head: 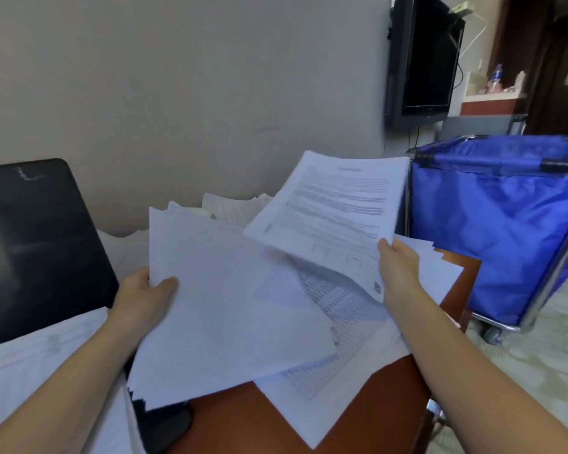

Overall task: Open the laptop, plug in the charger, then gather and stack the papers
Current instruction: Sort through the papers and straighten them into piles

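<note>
Print on the sheet [335,204] is apparently too blurred to read.

one head-worn view — looking forward and down, close over the desk [358,417].

My own two hands and forearms, bare

My left hand [145,290] and right hand [399,267] are uncovered, and so are my left forearm [79,371] and right forearm [473,355], bare from the wrist to the edge of view. Both forearms are slim and smooth. My left thumb [168,284] shows a rounded tip, and the right hand shows its back. The view is soft, so I cannot make out finer marks.
</note>
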Motion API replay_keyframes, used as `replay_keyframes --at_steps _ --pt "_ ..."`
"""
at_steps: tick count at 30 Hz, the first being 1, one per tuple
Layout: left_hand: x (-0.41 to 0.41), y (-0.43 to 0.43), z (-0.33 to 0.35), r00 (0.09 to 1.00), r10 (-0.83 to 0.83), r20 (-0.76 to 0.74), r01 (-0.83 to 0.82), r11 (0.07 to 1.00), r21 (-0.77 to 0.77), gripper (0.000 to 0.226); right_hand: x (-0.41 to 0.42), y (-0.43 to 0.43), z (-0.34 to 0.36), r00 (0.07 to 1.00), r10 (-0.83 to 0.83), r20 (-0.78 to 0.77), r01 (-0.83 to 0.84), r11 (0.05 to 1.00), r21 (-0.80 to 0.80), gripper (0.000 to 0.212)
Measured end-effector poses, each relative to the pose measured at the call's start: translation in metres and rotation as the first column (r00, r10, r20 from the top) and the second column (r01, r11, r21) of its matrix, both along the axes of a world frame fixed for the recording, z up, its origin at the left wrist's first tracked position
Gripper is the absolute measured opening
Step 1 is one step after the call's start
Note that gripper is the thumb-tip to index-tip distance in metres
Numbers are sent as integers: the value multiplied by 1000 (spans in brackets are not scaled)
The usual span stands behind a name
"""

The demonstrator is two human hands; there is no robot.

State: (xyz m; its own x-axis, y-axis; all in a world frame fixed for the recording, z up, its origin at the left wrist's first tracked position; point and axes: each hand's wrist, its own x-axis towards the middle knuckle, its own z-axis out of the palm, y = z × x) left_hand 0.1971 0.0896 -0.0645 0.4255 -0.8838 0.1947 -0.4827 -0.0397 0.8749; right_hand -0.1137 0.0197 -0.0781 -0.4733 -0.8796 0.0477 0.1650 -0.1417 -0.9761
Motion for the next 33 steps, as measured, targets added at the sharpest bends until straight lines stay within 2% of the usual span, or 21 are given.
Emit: replay_keyframes --at_steps 3,6,8,10,12,16,19,21,22,23,25,27,30,33 --pt "-1 -1 -1 999 -29 24 28 999 40 10 11 3 -1 952 187 -241 -190 982 9 18" --pt "-1 -2 -2 996 -87 10 85 988 127 14 26 8 -3 831 366 -419 -376 925 64 23" --pt "1 -4 -2 992 -109 -64 118 980 159 23 35 12 -5 741 448 -499 -461 881 107 26" --pt "3 -6 -1 988 -91 -123 111 980 164 27 45 14 -8 673 469 -572 -509 855 101 28" --pt "2 -7 -1 990 -81 -120 101 980 174 33 52 16 -11 586 493 -643 -576 812 97 30" --pt "0 -7 -3 984 -109 -141 129 982 139 21 59 18 -17 405 487 -774 -610 775 169 41" --pt "-1 -5 -4 992 -124 -23 126 984 130 22 60 16 -19 245 417 -875 -572 791 217 30" --pt "-2 -4 -4 993 -111 30 107 989 98 25 55 13 -18 175 325 -929 -453 865 218 16" --pt "-2 -4 -4 994 -102 44 98 992 78 24 50 11 -16 169 297 -940 -361 906 221 18" --pt "-2 -3 -3 995 -86 52 83 995 53 24 44 9 -15 166 295 -941 -266 932 245 31" --pt "-2 -3 -2 998 -49 45 49 999 -1 23 34 9 -13 113 311 -944 -98 949 301 54" --pt "-1 -1 0 1000 -9 1 9 999 -54 21 34 11 -12 73 317 -946 -13 948 317 63" --pt "2 1 0 995 28 -100 -37 995 -93 24 41 11 -13 141 322 -936 -40 947 319 53" --pt "5 1 2 982 52 -179 -70 993 -92 25 38 8 -14 308 350 -885 -143 936 320 28"
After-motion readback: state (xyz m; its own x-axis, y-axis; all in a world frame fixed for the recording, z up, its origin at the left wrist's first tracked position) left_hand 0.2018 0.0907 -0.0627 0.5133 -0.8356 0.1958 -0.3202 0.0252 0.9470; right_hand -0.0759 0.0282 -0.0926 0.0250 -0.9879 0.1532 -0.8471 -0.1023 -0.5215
